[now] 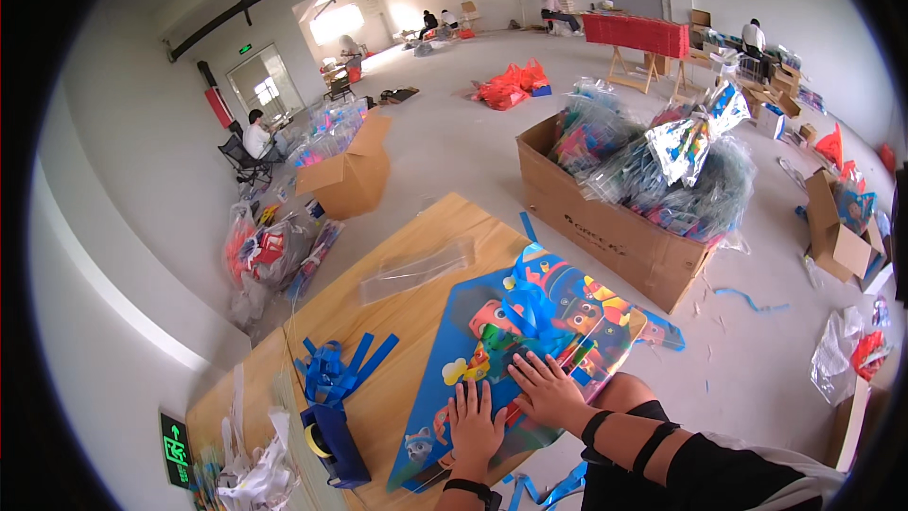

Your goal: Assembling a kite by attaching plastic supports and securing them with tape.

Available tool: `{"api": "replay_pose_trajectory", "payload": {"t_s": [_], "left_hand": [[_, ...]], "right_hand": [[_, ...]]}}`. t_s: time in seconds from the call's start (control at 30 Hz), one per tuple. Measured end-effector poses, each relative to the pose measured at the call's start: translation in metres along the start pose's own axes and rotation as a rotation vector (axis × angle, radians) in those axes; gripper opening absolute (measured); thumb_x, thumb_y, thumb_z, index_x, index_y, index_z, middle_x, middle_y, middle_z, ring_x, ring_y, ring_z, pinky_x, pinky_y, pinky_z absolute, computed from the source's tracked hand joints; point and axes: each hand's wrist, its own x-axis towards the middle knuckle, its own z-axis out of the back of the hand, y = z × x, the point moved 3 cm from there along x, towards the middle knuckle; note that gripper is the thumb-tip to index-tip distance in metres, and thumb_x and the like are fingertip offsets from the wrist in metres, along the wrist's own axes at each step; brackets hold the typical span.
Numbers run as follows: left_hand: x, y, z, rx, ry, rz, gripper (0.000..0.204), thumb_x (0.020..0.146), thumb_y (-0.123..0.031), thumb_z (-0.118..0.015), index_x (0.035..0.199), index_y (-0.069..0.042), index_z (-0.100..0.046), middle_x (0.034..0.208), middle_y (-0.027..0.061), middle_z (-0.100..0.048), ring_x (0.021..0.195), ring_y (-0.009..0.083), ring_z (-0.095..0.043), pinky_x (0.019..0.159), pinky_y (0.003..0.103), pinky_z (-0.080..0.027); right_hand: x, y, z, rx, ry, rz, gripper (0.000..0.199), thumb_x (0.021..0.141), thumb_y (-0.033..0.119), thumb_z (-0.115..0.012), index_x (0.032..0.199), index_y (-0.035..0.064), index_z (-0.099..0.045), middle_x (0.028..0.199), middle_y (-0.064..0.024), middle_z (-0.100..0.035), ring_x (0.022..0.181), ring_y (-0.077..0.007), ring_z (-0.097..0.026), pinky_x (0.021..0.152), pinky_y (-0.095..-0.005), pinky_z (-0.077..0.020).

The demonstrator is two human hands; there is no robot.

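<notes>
Both of my hands lie flat, fingers spread, on a colourful cartoon-printed kite (530,322) that is spread over the wooden table (416,255). My left hand (473,428) presses its lower part, near the table's front edge. My right hand (547,388) rests just to the right, on the kite's middle. Blue ribbon tails (530,298) lie bunched on the kite above my fingers. Neither hand holds anything.
Blue ribbon strips (336,369) and a blue tape dispenser (331,440) sit left of the kite; clear plastic sleeves (416,270) lie beyond. A big cardboard box (615,227) of packed kites stands on the right. Other boxes, bags and seated people fill the hall.
</notes>
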Motion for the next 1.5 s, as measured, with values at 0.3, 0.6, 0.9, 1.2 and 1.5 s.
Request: {"api": "replay_pose_trajectory", "payload": {"t_s": [0.3, 0.6, 0.9, 1.2, 1.5], "left_hand": [[0.003, 0.0, -0.002, 0.003, 0.04, 0.065, 0.06, 0.108, -0.041, -0.043, 0.158, -0.008, -0.047, 0.166, 0.0215, -0.038, 0.154, 0.0449, -0.032, 0.125, 0.06, -0.021], [0.007, 0.006, -0.008, 0.008, 0.058, 0.202, 0.057, 0.108, -0.035, -0.045, 0.157, -0.006, -0.047, 0.167, 0.02, -0.038, 0.156, 0.0437, -0.029, 0.125, 0.061, -0.02], [0.059, -0.004, -0.032, -0.139, 0.123, -0.142, 0.06, 0.108, -0.035, -0.045, 0.16, -0.005, -0.04, 0.169, 0.0165, -0.034, 0.157, 0.0379, -0.029, 0.127, 0.053, -0.022], [0.107, 0.0, -0.057, -0.046, 0.135, 0.004, 0.065, 0.109, -0.04, -0.04, 0.163, -0.004, -0.032, 0.172, 0.0159, -0.027, 0.159, 0.0358, -0.025, 0.129, 0.052, -0.018], [0.074, 0.0, -0.027, -0.168, 0.008, 0.015, 0.062, 0.105, -0.032, -0.051, 0.158, 0.0, -0.041, 0.167, 0.0223, -0.036, 0.156, 0.0434, -0.029, 0.126, 0.057, -0.022]], "right_hand": [[0.001, -0.001, 0.007, 0.058, -0.01, 0.02, 0.064, 0.106, 0.044, -0.045, 0.162, 0.0129, -0.039, 0.17, -0.0094, -0.033, 0.159, -0.0311, -0.027, 0.129, -0.0526, -0.0191], [0.001, -0.001, 0.004, 0.05, 0.032, 0.025, 0.062, 0.107, 0.044, -0.044, 0.162, 0.0142, -0.04, 0.169, -0.007, -0.037, 0.158, -0.0302, -0.028, 0.129, -0.0515, -0.0196], [0.003, -0.001, 0.001, 0.043, 0.036, 0.023, 0.066, 0.105, 0.045, -0.045, 0.161, 0.0102, -0.04, 0.169, -0.008, -0.037, 0.157, -0.03, -0.03, 0.129, -0.0528, -0.0208], [0.003, -0.005, -0.002, 0.072, 0.043, 0.001, 0.071, 0.104, 0.049, -0.047, 0.162, 0.0076, -0.037, 0.169, -0.0083, -0.036, 0.157, -0.0302, -0.029, 0.129, -0.0505, -0.0199], [0.005, -0.001, 0.003, 0.037, 0.061, 0.02, 0.067, 0.105, 0.046, -0.046, 0.161, 0.0105, -0.039, 0.169, -0.0076, -0.037, 0.157, -0.0293, -0.031, 0.129, -0.0501, -0.0207]]}}
